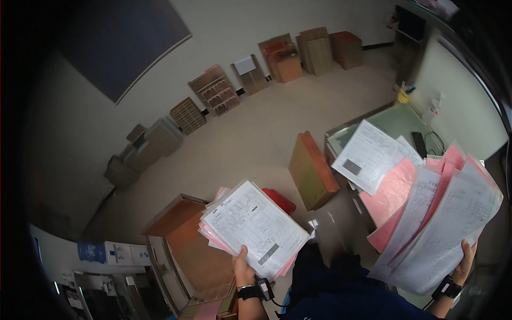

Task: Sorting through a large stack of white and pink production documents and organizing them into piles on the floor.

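My left hand [243,268] is closed on the near edge of a stack of paper forms [250,221], its thumb on top. The top form is white with a printed table and looks to be in a clear sleeve; pink sheets stick out beneath. On the right, my right hand [467,260] grips a loose bundle of paper forms [442,229], white and pink, fanned and bent over the desk. Next to that bundle, a white form [368,152] with a dark block and a pink sheet [392,186] lie at the desk's near side, partly overlapped.
The glass-topped desk [392,122] holds a yellow pen cup [404,96], a clear bottle [434,106] and a black phone-like object [418,143]. A thick wooden panel [312,173] stands beside it. Wooden boards [216,90] and boxes [345,49] line the wall. A brown cabinet [189,237] stands left.
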Available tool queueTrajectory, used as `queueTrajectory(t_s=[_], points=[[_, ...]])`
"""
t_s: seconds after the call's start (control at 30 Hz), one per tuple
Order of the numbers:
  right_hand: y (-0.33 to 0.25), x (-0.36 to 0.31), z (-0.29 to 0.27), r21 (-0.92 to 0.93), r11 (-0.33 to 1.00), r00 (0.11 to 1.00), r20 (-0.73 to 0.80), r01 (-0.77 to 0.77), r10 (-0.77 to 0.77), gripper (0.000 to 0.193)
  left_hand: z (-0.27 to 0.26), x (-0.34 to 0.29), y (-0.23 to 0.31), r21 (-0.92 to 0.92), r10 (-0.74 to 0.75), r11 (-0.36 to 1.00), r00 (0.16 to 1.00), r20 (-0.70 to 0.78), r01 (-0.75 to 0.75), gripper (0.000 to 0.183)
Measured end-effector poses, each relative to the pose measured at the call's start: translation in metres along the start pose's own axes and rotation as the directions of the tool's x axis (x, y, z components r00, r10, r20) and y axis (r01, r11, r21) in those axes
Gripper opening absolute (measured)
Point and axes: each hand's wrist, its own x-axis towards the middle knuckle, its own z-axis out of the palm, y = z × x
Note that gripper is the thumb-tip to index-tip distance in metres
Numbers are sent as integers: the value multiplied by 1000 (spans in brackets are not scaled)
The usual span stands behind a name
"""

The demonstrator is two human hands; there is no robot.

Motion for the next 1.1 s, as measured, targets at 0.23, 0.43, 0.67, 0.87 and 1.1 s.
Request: queueTrajectory(t_s=[0.23,0.43,0.67,0.87,1.1], points=[[126,115,121,-37,999,964,264,34,-24,62,-35,59,-34,-21,138,990,986,-94,-140,45],[172,191,181,-67,997,872,486,-38,66,61,-7,55,-53,-31,272,960,955,-121,-277,46],[183,204,226,-4,995,800,594,-100,83,60,-5,67,-62,-105,247,958,955,-162,-265,47],[192,209,238,-16,990,777,618,-138,118,59,0,56,-56,-107,184,971,956,-226,-213,45],[207,219,247,-139,987,844,518,-76,138,59,16,57,-46,-198,162,954,945,-282,-223,44]])
